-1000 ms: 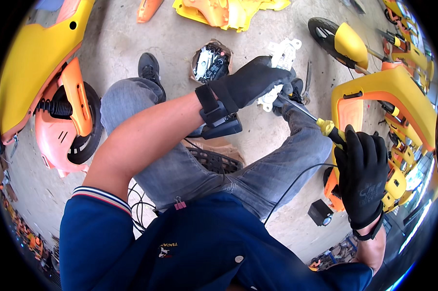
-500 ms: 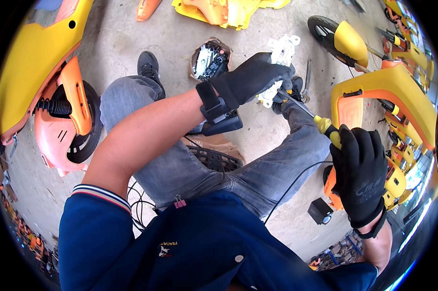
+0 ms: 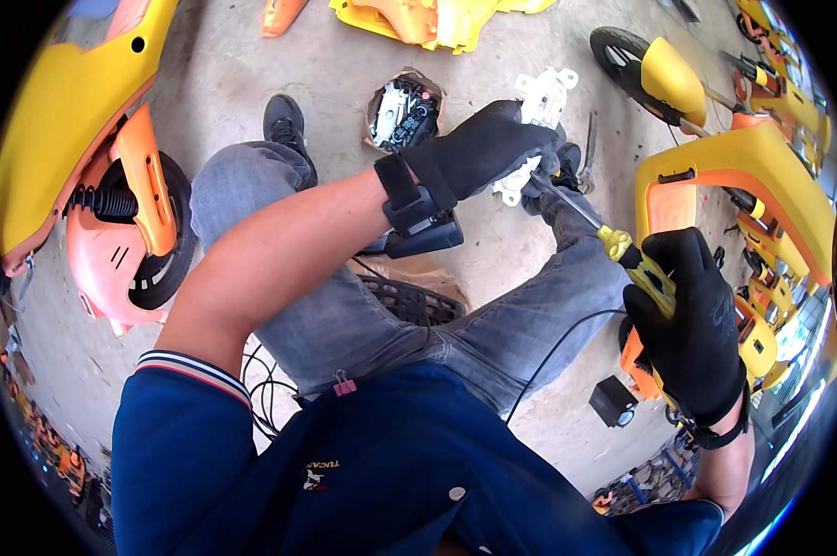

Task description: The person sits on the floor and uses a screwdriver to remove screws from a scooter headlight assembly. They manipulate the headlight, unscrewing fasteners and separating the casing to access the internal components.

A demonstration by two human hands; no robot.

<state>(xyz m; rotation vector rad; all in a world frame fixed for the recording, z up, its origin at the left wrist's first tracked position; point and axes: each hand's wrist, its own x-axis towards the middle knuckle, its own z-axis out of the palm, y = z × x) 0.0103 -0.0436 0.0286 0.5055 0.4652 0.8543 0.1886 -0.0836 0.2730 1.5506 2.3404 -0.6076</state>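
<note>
My left hand (image 3: 479, 148), in a black glove, is closed around a white bracket-like part (image 3: 544, 93) held above my right shoe, with its tabbed ends showing on either side of the fingers. A yellow-and-black screwdriver (image 3: 625, 250) slants from my gloved right hand (image 3: 683, 324) up to the lower portion of that part, where its tip is hard to make out. The fingers of that right hand are closed on the handle. Both legs, in grey jeans, are bent apart beneath my arms.
A box of small parts (image 3: 402, 116) lies between my feet, a wrench (image 3: 587, 157) right of them. Yellow-orange scooters (image 3: 85, 111) flank me, with loose panels (image 3: 418, 18) at the top. Cables (image 3: 558, 338), a black grated piece (image 3: 409, 301) and a small black box (image 3: 611, 401) lie near my legs.
My right hand has shifted on the screwdriver, turning so more of the handle shows. The white part rose slightly between the first and second frames, with little change since.
</note>
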